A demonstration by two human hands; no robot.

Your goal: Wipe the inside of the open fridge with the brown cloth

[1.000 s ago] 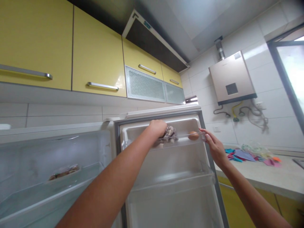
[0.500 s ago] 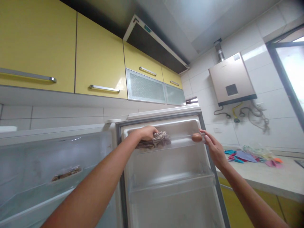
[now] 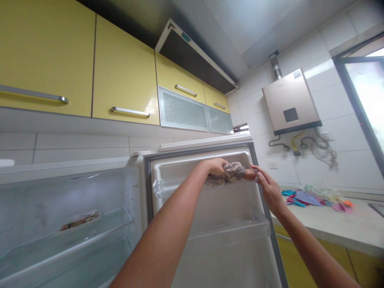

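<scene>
My left hand (image 3: 216, 165) is inside the top door shelf of the open fridge, closed on a brown-and-white patterned cloth (image 3: 234, 169). Part of the cloth shows through the clear front of the shelf. At the shelf's right end, my right hand (image 3: 267, 185) grips the clear door shelf (image 3: 223, 185), thumb in front and fingers behind. A brown egg (image 3: 249, 175) sits in that shelf, between the cloth and my right fingers. The fridge door (image 3: 223, 256) stands open, with a second clear shelf (image 3: 225, 232) lower down.
Left of the door, a packaged item (image 3: 80, 221) lies on a glass shelf inside the fridge (image 3: 27, 224). Colourful cloths (image 3: 310, 198) and a plastic bag lie on the counter (image 3: 336, 220) at right. Yellow cabinets (image 3: 126, 68) and a water heater (image 3: 291, 102) hang above.
My left hand has slid the cloth rightward along the door shelf, close to the egg. My right hand keeps its place at the shelf's right end.
</scene>
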